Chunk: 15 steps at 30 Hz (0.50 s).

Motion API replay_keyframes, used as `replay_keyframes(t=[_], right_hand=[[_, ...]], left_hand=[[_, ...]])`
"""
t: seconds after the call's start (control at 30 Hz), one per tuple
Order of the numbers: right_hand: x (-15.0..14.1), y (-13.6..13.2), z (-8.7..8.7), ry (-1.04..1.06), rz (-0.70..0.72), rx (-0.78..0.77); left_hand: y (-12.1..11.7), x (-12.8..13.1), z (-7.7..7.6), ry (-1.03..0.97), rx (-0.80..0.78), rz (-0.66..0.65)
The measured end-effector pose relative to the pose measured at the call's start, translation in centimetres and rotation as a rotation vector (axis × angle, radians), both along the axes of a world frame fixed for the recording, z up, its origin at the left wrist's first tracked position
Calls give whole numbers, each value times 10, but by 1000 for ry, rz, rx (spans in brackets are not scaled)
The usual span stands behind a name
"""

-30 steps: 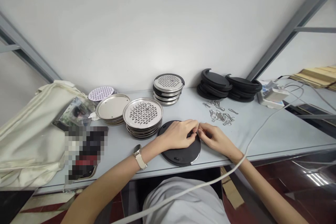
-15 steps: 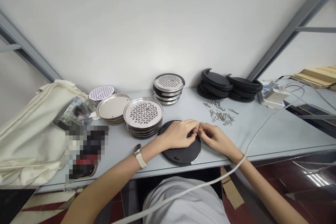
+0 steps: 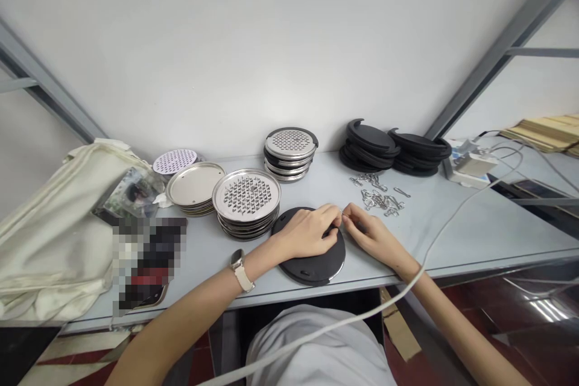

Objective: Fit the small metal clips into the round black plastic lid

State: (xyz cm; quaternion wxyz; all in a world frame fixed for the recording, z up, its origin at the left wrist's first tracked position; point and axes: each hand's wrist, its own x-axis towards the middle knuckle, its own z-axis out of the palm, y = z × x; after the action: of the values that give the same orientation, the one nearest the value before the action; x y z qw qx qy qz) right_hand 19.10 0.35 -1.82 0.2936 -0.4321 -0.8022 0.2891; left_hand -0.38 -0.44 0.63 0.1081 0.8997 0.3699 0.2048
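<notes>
A round black disc [image 3: 313, 259] lies flat near the table's front edge. My left hand [image 3: 309, 231] rests on top of it with fingers curled, fingertips pinching at the disc's right rim. My right hand [image 3: 368, 233] meets it there, thumb and forefinger pinched on a small metal piece that is too small to name. A loose heap of small metal rings and hooks [image 3: 379, 196] lies just behind my right hand. A watch with a pale strap sits on my left wrist.
Stacks of perforated steel discs [image 3: 246, 197] [image 3: 290, 149] and plain steel plates [image 3: 194, 186] stand to the left and behind. Two stacks of black discs [image 3: 392, 148] sit at the back right. A cream bag [image 3: 54, 223] fills the left. A white cable [image 3: 452, 217] crosses the table's right.
Both hands have shifted slightly away from me along the disc's right rim; the pinch point sits a little higher. Nothing else has moved.
</notes>
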Motion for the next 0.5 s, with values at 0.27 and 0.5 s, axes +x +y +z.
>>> replay_keyframes(t=[0.27,0.5], right_hand=[[0,2,-2,-104,111,42],[-4,3,-1,-128,121,90]], left_hand=[[-1,0,2,28,34,57],[-1,1,1,11,2,70]])
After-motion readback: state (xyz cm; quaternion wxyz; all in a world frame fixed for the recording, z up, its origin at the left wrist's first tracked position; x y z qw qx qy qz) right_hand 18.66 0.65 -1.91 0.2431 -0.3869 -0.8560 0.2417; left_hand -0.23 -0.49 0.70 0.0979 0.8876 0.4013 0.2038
